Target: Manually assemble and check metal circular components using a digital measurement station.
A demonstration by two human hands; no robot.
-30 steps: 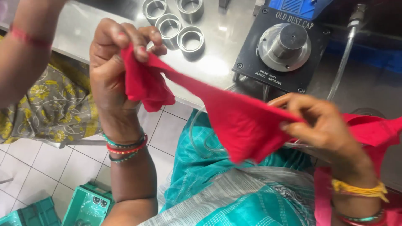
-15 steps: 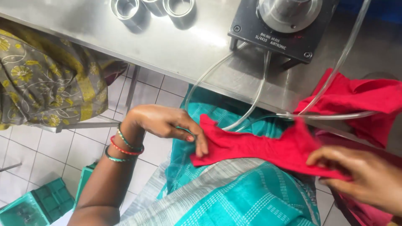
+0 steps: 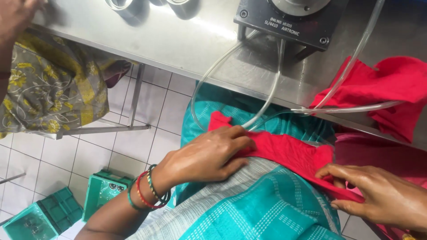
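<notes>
A red cloth piece (image 3: 289,153) lies spread across my lap, on teal checked fabric (image 3: 267,209). My left hand (image 3: 209,155), with coloured bangles at the wrist, presses flat on the cloth's left end. My right hand (image 3: 378,193) rests on the cloth's right end, fingertips pinching its edge. More red cloth (image 3: 391,95) is heaped on the steel table (image 3: 178,42) at the right.
A dark machine base (image 3: 284,22) stands on the table, with clear hoses (image 3: 267,89) looping down over its edge. Metal rings (image 3: 118,3) sit at the table's back. Another person in a yellow-flowered garment (image 3: 49,89) is at left. Teal crates (image 3: 40,215) stand on the tiled floor.
The red cloth has come down from the air onto my lap. My left hand has moved right and now lies flat on it; my right hand holds its other end.
</notes>
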